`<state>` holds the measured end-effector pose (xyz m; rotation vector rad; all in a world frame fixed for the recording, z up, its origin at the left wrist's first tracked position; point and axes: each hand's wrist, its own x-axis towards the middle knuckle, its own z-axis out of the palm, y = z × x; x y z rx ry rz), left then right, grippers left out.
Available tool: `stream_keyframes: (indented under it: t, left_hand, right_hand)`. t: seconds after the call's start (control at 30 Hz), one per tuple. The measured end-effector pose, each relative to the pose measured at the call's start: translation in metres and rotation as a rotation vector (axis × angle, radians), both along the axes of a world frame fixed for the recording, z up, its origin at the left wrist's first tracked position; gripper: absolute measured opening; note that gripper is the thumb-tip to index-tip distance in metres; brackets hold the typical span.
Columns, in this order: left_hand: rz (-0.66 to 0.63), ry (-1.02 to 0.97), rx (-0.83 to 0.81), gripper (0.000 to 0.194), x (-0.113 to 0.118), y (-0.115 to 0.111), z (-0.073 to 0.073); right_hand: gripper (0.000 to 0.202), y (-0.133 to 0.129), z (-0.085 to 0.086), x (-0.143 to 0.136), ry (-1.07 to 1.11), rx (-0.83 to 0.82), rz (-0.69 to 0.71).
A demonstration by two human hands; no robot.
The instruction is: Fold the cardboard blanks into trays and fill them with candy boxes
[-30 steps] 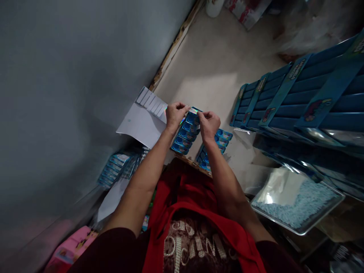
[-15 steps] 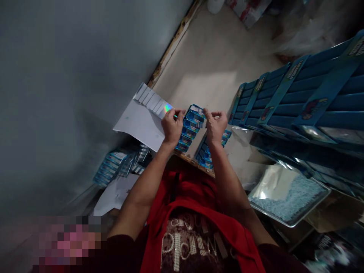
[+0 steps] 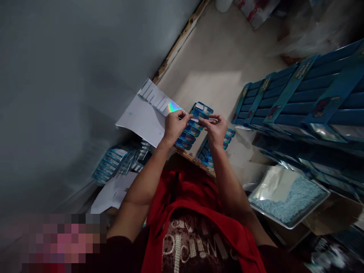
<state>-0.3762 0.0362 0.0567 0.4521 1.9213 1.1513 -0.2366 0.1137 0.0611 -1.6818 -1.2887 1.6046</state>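
Note:
My left hand [image 3: 174, 124] is closed in a pinch over a row of small blue printed boxes [image 3: 186, 137]. My right hand [image 3: 215, 128] is pinched just to its right, the fingertips almost meeting. A small pale sticker [image 3: 195, 120] stretches between them, lying over one of the boxes near the far end of the row. To the left, a white sticker sheet [image 3: 143, 117] carries a line of pale strips and a rainbow glint at its right end. Under my right forearm a second row of blue boxes [image 3: 208, 154] is partly hidden.
Tall stacked blue display boxes [image 3: 287, 94] stand on the right. Below them sits a tray [image 3: 295, 201] of light blue small pieces. Packed blue boxes [image 3: 109, 165] lie lower left, beside the grey wall [image 3: 71, 76]. The table [image 3: 210, 57] runs along the wall.
My hands have come together over the row. The sticker, earlier hanging at the right hand with barcode-like stripes showing, is now between both hands. The view has shifted slightly.

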Motion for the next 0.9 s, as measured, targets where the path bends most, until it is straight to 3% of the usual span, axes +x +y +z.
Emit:
stream_keyframes:
  t: [0.1,0.17,0.3,0.43,0.53,0.63,0.77,0.9]
  left_hand:
    - [-0.071,0.268,-0.045,0.029,-0.011,0.017,-0.007]
    - [-0.063,0.315,-0.058,0.029,-0.016,0.026,-0.014]
    - [-0.067,0.131,-0.065,0.024,-0.023,0.03,-0.023]
    - [-0.054,-0.06,0.052,0.019,-0.028,0.022,-0.011]
    - [-0.056,-0.122,0.161,0.022,-0.032,0.014,0.008]
    - [-0.04,-0.258,0.156,0.029,-0.036,0.009,0.022]
    - [-0.011,-0.359,0.095,0.038,-0.037,0.006,0.028]
    - [-0.008,-0.362,0.086,0.035,-0.034,0.003,0.028]
  right_hand:
    - [0.044,0.008,-0.014,-0.008,-0.171,0.14,0.019]
    - [0.035,0.014,-0.02,-0.011,-0.308,0.235,0.072]
    - [0.02,0.019,-0.023,-0.007,-0.347,0.292,0.147]
    - [0.024,0.018,-0.011,0.0,-0.246,0.288,0.137]
    - [0.038,0.018,-0.002,0.002,-0.07,0.185,0.251]
    - [0.057,0.018,0.001,0.002,0.147,-0.006,0.347]
    - [0.07,0.012,0.005,0.002,0.252,-0.184,0.413]
    - [0.071,0.002,0.011,0.002,0.274,-0.24,0.341]
